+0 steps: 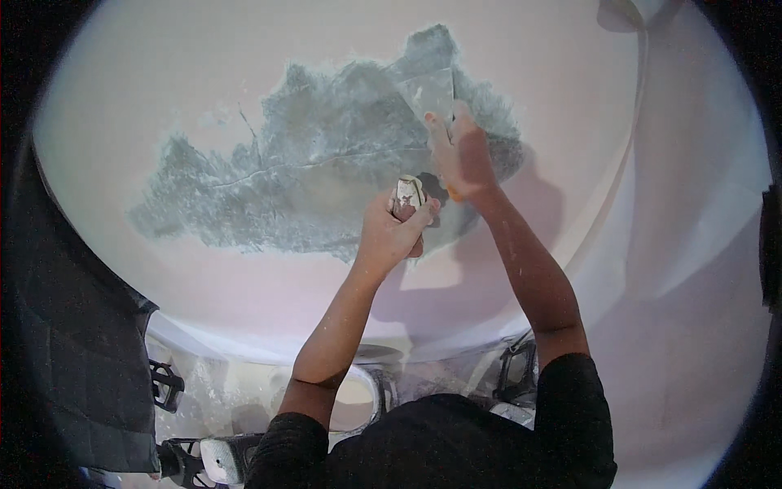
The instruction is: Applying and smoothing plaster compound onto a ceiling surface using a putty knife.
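Observation:
A pale pink wall fills the view, with an irregular grey patch of bare surface crossed by a thin crack. Closed around a putty knife, my right hand holds its wide, whitish blade flat against the upper right of the patch. A bit of orange handle shows below that palm. My left hand, lower and nearer, grips a putty-smeared tool with a whitish end and a brownish side; its exact kind is hidden by the fingers. Pale specks dot both forearms.
A dark quilted covering hangs at the left. Below the wall, the spattered floor holds a round pale container and black bracket-like parts. Another pale wall surface bends away along a corner on the right.

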Motion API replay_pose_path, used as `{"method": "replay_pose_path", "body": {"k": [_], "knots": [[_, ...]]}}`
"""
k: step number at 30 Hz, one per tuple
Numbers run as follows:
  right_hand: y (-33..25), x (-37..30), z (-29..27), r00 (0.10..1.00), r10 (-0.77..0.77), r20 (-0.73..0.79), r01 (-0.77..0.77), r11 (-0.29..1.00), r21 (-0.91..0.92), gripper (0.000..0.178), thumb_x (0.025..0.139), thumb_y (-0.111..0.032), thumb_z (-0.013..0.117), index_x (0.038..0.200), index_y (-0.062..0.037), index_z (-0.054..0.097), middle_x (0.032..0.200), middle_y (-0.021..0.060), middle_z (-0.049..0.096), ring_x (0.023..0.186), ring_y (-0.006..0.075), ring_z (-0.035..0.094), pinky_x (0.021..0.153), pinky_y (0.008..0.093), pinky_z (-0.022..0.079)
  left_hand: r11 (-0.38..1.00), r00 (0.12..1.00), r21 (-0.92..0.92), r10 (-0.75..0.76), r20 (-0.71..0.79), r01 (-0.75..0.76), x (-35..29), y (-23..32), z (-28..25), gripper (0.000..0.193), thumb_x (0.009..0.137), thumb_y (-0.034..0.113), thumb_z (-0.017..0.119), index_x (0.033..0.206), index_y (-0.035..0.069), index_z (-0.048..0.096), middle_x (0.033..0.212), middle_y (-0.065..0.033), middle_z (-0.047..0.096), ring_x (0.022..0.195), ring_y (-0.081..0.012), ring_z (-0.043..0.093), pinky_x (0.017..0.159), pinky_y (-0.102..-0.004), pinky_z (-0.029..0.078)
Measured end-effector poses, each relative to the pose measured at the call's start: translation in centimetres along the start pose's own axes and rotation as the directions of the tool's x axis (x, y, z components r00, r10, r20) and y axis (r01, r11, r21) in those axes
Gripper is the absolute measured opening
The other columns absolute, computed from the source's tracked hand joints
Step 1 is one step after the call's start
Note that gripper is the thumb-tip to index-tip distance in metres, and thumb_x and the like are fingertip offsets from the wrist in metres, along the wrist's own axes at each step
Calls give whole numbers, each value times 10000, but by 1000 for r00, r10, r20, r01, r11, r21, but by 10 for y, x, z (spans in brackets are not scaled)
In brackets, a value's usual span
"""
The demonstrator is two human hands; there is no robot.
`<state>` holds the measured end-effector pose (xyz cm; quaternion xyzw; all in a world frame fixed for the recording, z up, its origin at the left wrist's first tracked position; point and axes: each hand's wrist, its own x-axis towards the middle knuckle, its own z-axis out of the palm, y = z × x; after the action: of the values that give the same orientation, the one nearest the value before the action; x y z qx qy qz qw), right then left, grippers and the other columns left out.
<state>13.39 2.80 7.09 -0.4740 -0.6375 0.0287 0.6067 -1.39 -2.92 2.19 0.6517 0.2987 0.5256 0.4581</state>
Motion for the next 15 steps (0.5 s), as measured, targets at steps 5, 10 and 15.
{"method": "replay_pose_path", "body": {"k": [5, 10, 15], "knots": [[-7, -4, 8, 997, -72, -13, 70, 991, -118, 297, 923, -261, 573, 1004, 16, 498, 745, 254, 596, 727, 469, 598, 609, 476, 468, 996, 994, 42, 87, -68, -85, -4, -4, -13, 247, 831, 211, 703, 738, 38, 553, 528, 9, 505, 391, -81, 474, 366, -253, 357], [3, 5, 6, 939, -265, -219, 221, 953, -205, 304, 915, -243, 586, 1001, 22, 463, 721, 292, 584, 741, 493, 589, 547, 501, 456, 999, 998, 3, -53, -28, 54, -10, 11, -21, 241, 834, 210, 703, 748, 47, 548, 535, 9, 503, 395, -84, 485, 364, -249, 371], [6, 5, 2, 971, -223, -92, 198, 954, -225, 301, 927, -245, 574, 995, 26, 463, 689, 289, 568, 715, 488, 587, 528, 501, 454, 999, 997, -35, -7, -77, 4, -12, 11, -22, 246, 829, 204, 713, 768, 42, 539, 545, 5, 507, 396, -89, 489, 361, -249, 370]]}}
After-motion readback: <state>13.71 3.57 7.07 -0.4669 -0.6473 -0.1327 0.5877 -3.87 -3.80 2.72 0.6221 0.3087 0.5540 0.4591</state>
